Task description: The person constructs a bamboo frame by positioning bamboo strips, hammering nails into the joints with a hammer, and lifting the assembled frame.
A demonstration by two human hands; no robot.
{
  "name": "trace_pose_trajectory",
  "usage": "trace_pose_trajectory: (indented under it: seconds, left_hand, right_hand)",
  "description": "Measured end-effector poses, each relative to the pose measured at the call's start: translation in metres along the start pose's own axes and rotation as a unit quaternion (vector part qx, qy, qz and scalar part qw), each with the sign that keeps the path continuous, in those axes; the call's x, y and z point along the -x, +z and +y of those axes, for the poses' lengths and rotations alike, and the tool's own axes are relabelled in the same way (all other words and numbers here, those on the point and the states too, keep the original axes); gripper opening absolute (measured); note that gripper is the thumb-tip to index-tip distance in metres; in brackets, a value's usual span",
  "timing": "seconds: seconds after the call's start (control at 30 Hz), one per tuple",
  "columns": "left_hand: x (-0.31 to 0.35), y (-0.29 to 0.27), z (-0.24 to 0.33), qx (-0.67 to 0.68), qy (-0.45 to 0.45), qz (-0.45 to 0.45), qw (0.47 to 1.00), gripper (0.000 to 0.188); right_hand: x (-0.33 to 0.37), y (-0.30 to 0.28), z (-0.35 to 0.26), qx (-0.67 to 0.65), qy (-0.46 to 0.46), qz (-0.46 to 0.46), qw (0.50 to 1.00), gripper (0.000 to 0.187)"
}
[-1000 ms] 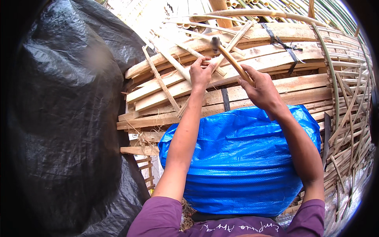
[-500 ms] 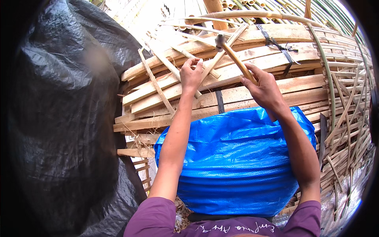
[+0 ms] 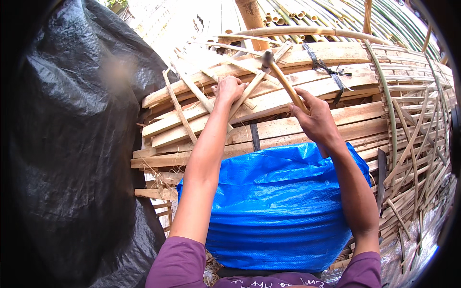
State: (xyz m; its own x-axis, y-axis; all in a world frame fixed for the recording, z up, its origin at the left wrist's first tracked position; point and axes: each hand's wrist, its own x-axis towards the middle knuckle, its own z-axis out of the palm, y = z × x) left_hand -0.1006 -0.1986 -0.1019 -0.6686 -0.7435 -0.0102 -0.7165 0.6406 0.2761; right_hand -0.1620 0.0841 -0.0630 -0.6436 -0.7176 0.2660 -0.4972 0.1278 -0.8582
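Going by the head view, your left hand (image 3: 229, 90) has rolled over in the last second: it was showing a thumb and finger pressed together, and now you've got the back of it up with the fingers curled toward the wood. Tips are mostly hidden, so I can't tell if you're pinching anything.

The gap between that hand and the hammer (image 3: 288, 86) has opened up too. I'd read that as a pause between hits, since the head hangs raised and your fingers are clear of it.

Your right hand (image 3: 313, 115) is wrapped round the wooden handle, thumb along it, with the head pointing up and away, ahead and to the right of your left hand.

The diagonal strip (image 3: 245, 97) runs just right of your left hand, on past the hammer head. Under both hands sit the stacked planks (image 3: 357, 77). Nearer your body, between your forearms, there's a blue sheet (image 3: 283, 211), and a black tarp (image 3: 81, 158) hangs well left of your left hand.
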Motion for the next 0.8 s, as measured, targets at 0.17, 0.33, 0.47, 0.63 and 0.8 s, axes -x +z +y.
trace_pose_trajectory:
  seconds: [0.17,0.33,0.47,0.63,0.8]
  left_hand:
    - [-0.004,0.005,-0.004,0.039,0.008,0.029,0.999,0.034]
    - [0.006,-0.003,-0.010,0.257,-0.008,0.119,0.959,0.033]
    - [0.044,-0.016,-0.010,0.448,0.060,0.154,0.879,0.028]
    - [0.092,-0.019,-0.021,0.567,0.055,0.113,0.814,0.021]
    - [0.095,-0.004,-0.027,0.546,0.076,0.112,0.827,0.023]
  right_hand:
    - [0.000,-0.007,-0.005,0.002,0.014,0.002,1.000,0.041]
    - [0.001,-0.007,-0.009,-0.010,0.040,-0.015,0.999,0.041]
    - [0.000,-0.007,0.000,-0.008,0.017,0.007,1.000,0.043]
    - [-0.001,-0.006,-0.001,-0.005,0.051,-0.010,0.999,0.044]
    - [0.002,0.002,-0.006,0.000,0.050,-0.019,0.999,0.043]
